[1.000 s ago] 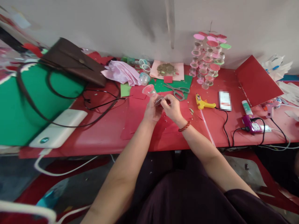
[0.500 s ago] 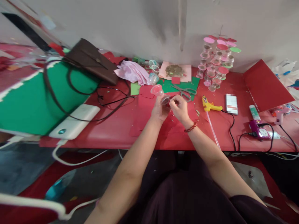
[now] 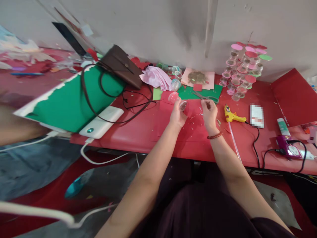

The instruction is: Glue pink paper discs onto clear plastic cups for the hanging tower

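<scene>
Cup piece, long axis ten-to-four, sits gripped by the left hand; curled right hand, three o'clock, contents unclear.

No legible text; markings on white-green tube too small.

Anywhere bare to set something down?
Bare red tabletop near the front, between white box and red paper; also between cup stack and folded red card. Crowded: back edge, from brown bag through pink cloth to pink sheet.
</scene>
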`<state>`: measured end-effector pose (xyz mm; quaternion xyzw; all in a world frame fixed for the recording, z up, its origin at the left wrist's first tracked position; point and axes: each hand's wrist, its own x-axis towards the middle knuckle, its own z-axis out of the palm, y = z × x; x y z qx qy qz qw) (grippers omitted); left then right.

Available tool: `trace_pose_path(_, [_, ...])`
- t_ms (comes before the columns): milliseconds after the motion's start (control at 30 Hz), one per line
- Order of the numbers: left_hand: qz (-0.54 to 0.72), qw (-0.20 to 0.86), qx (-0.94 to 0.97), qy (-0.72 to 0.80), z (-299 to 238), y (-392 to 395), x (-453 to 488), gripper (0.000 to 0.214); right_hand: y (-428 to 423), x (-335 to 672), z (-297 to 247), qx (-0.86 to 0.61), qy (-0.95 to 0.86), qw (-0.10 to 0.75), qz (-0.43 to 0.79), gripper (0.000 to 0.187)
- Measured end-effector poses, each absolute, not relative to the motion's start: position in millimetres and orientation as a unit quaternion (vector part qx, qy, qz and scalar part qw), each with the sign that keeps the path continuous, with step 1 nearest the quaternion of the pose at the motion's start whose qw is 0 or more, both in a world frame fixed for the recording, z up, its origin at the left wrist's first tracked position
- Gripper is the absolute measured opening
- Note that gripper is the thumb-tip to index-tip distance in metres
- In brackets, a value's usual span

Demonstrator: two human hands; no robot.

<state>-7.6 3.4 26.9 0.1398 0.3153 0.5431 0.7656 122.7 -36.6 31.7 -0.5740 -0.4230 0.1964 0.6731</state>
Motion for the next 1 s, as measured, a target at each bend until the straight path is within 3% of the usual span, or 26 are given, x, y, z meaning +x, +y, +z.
trace_pose_path(67, [0.533, 0.764, 0.16, 0.326, 23, 5, -8, 0.036, -36, 127, 31, -0.576, -0.412, 0.673, 0.214, 0.016])
trace_pose_path(267, [0.531, 0.761, 0.192, 0.32, 20, 4, -5, 0.037, -44, 126, 38, -0.593, -0.459, 0.648, 0.129, 0.028])
trace_pose_path(367, [0.541, 0.752, 0.191, 0.324, 20, 2, -2, 0.036, -47, 121, 39, -0.558, -0.57, 0.6, 0.054, 0.009])
trace_pose_path(467, [0.562, 0.728, 0.218, 0.327, 19, 0, 0, 0.035, -47, 115, 35, -0.555, -0.633, 0.539, 0.0, 0.019])
trace_pose_path(667, [0.564, 0.704, 0.276, 0.332, 21, -5, 3, 0.041, -48, 114, 30, -0.601, -0.668, 0.432, -0.075, 0.022])
trace_pose_path(1000, [0.542, 0.699, 0.308, 0.349, 23, -13, 4, 0.046, -45, 112, 25, -0.597, -0.658, 0.457, -0.042, 0.018])
